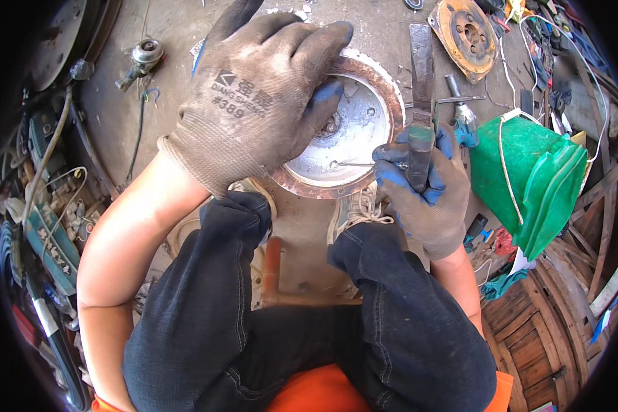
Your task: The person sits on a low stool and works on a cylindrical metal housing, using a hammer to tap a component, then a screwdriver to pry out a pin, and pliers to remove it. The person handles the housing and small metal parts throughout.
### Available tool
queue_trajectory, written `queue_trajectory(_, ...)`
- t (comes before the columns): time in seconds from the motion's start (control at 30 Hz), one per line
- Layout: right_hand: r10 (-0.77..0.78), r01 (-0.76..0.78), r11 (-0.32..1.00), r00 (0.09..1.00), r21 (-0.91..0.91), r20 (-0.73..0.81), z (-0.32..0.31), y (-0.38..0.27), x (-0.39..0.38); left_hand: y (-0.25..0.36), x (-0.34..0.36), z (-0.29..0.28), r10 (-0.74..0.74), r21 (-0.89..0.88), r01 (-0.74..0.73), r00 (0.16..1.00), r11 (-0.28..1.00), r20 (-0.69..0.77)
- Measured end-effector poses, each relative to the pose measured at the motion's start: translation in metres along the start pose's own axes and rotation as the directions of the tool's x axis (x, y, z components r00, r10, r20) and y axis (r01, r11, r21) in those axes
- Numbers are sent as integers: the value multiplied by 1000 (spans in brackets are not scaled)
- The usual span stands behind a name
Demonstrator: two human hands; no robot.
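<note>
My left hand (254, 96), in a grey-brown knit glove with blue showing on the thumb, has its fingers apart and its back toward me. It covers the left part of a round metal drum (353, 134) with a rusty rim and whitish inside; whether it touches the rim is hard to tell. At the drum's right side my gloved right hand (436, 196) is closed around a dark, flat metal bar (421, 65) that points away from me. A thin metal rod (353, 164) runs from the right hand's fingers across the drum's inside; its other end is hidden.
Beyond the bar lie a rusty round plate (465, 34) and a T-shaped metal tool (453, 100). A green container (522, 172) stands right, above a wooden panel (532, 336). A metal fitting (146, 53) lies far left, near cables and scrap. My shoes (359, 211) flank the drum's near side.
</note>
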State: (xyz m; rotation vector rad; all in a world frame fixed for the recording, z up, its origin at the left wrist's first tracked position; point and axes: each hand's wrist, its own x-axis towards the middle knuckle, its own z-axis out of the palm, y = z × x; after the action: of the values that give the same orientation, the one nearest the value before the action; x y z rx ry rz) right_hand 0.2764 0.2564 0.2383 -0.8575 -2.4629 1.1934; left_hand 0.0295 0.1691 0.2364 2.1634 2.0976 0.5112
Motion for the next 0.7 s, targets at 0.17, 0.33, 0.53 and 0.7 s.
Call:
queue_trajectory(0.17, 480, -387, 747, 876, 541, -37, -7, -9, -6, -3, 0, 0, -60, -46, 62, 997, 997, 51)
queue_trajectory(0.33, 654, -372, 546, 749, 751, -104, -25, 64, -31, -14, 8, -8, -77, -38, 89, 967, 995, 243)
queue_trajectory(0.53, 809, -734, 488, 584, 473, 71, 28, 159, -76, -15, 18, -16, -205, 19, 217, 888, 976, 411)
queue_trajectory(0.7, 660, -660, 751, 751, -17, 22, 48, 159, -62, -18, 17, -10, -226, -57, 263, 906, 963, 357)
